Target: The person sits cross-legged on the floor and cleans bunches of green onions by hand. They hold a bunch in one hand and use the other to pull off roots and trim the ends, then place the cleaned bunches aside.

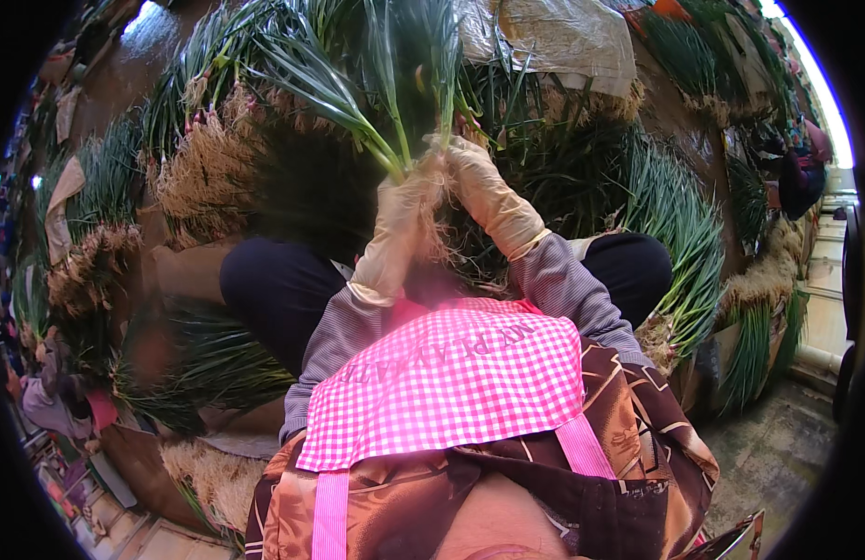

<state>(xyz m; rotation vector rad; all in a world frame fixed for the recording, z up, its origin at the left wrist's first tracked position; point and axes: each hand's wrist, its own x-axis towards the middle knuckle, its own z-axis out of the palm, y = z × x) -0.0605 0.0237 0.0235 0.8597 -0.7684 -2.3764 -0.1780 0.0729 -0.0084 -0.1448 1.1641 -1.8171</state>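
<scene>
Both hands wear cream rubber gloves and meet in front of me, above my bent knees. My left hand (397, 210) grips a few green garlic stalks (383, 147) near their base, leaves fanning up and away. Pale stringy roots (432, 234) hang down between the hands. Close beside it, my right hand (478, 171) has its fingers around the lower end of another upright stalk (446, 91). Its fingertips are partly hidden by stems and roots. Loose dark green leaves (572, 178) lie below and beyond the hands.
A thick heap of rooted garlic (208, 164) lies at front left. A pale plastic sack (565, 42) covers plants at front right. Another leafy bundle (684, 238) curves past my right knee (628, 269). Other people (803, 171) sit at the far right and far left.
</scene>
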